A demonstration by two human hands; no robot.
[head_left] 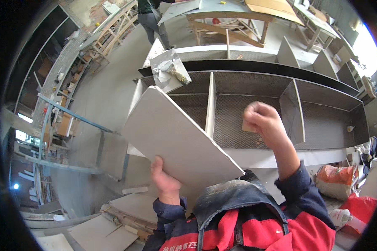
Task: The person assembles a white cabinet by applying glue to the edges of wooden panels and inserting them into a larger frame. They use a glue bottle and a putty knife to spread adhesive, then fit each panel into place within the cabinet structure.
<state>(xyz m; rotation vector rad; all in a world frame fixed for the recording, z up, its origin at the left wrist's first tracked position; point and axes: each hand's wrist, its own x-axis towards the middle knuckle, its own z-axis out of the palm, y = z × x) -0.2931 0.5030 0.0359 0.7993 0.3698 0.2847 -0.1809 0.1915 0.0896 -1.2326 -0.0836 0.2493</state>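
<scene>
Left hand (165,180) grips the lower edge of a pale flat board (178,140), tilted up in front of the chest. Right hand (264,121) is fisted tight around a small tan block (248,126), raised over the long grey shelving carcass (255,108) with upright dividers. Dusty workshop, board offcuts (102,234) on the floor, wooden trestles (228,25) beyond.

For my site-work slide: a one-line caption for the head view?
Left hand holds a pale board; right hand grips a small block above a shelving frame.
</scene>
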